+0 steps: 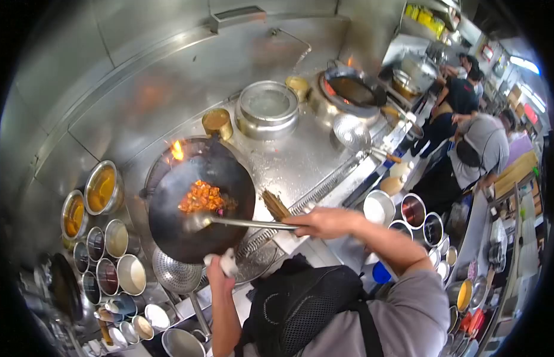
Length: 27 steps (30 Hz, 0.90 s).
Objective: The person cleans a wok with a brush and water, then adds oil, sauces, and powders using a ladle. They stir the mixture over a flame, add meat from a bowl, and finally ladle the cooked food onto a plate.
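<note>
Over the burner on the left, a black wok point(164, 232) holds reddish-orange chopped food point(201, 197), with smoke above it. My left hand point(220, 271) is closed on a white cloth point(229, 262) at the wok's near edge; the cloth covers what lies beneath. My right hand point(315, 222) grips the handle of a metal ladle point(247, 223). The ladle's bowl rests in the wok, just below the food. A flame point(177, 150) rises at the wok's far rim.
Seasoning pots point(131, 275) and bowls of yellow liquid point(104, 187) stand left. A perforated strainer point(177, 271) lies below the wok. Behind are a lidded pot point(268, 107) and second wok point(351, 89). White containers point(379, 207) stand right; several people point(482, 143) are farther right.
</note>
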Each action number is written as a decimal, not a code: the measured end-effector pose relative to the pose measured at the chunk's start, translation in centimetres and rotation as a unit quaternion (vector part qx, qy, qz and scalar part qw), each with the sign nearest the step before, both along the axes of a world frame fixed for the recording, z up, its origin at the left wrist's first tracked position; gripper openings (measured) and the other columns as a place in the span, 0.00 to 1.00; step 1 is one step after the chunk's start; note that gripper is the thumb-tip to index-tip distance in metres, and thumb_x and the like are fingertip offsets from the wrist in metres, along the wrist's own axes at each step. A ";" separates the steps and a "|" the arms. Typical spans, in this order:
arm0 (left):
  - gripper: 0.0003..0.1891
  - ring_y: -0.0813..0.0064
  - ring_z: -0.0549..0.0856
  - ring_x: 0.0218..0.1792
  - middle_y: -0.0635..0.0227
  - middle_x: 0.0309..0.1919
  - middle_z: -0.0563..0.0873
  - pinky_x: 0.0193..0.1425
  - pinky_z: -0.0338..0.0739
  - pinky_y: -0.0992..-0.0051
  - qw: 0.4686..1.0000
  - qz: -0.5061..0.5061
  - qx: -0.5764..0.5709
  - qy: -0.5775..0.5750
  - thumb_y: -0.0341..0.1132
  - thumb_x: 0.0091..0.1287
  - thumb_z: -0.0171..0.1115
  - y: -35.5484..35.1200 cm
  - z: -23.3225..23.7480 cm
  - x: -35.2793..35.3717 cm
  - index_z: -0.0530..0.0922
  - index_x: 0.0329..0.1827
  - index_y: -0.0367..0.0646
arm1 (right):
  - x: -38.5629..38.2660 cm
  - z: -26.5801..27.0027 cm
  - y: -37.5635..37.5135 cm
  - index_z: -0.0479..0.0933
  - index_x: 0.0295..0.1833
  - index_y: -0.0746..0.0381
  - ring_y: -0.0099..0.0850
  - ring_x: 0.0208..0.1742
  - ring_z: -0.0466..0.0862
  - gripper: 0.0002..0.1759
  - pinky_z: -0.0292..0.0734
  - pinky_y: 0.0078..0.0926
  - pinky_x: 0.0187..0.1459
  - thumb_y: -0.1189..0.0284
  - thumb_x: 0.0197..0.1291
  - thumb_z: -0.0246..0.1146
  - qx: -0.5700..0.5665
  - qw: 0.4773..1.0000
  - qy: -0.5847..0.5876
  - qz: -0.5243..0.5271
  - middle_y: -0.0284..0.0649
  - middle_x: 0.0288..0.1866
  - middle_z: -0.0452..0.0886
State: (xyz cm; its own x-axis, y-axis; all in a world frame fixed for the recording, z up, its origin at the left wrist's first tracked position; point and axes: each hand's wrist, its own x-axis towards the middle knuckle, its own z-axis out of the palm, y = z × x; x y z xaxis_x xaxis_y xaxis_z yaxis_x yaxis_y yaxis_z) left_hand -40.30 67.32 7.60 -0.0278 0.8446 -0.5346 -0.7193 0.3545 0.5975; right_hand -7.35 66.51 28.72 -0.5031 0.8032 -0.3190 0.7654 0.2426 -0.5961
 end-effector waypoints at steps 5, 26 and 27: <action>0.13 0.64 0.87 0.43 0.60 0.46 0.85 0.46 0.85 0.64 0.996 -0.072 0.010 -0.046 0.30 0.67 0.56 -1.9 3.0 -0.5 0.75 0.54 0.43 | 5.1 -0.5 1.0 0.68 0.73 0.50 0.41 0.50 0.86 0.26 0.78 0.39 0.57 0.61 0.71 0.57 -0.103 0.991 0.025 0.076 0.45 0.56 0.84; 0.10 0.58 0.87 0.44 0.57 0.42 0.85 0.49 0.86 0.59 0.999 0.022 0.007 0.042 0.27 0.66 0.55 -4.2 -2.4 5.5 0.72 0.49 0.39 | -0.8 -5.8 4.4 0.70 0.70 0.55 0.54 0.46 0.84 0.25 0.76 0.49 0.51 0.67 0.69 0.57 0.091 0.995 -0.024 0.026 0.58 0.41 0.83; 0.14 0.58 0.87 0.45 0.57 0.44 0.85 0.50 0.85 0.60 1.000 0.003 -0.003 0.030 0.26 0.64 0.57 -6.6 -2.1 5.6 0.72 0.53 0.38 | -0.4 -4.0 3.4 0.70 0.71 0.55 0.55 0.47 0.83 0.25 0.76 0.48 0.52 0.67 0.68 0.58 0.057 0.996 -0.056 0.036 0.57 0.43 0.84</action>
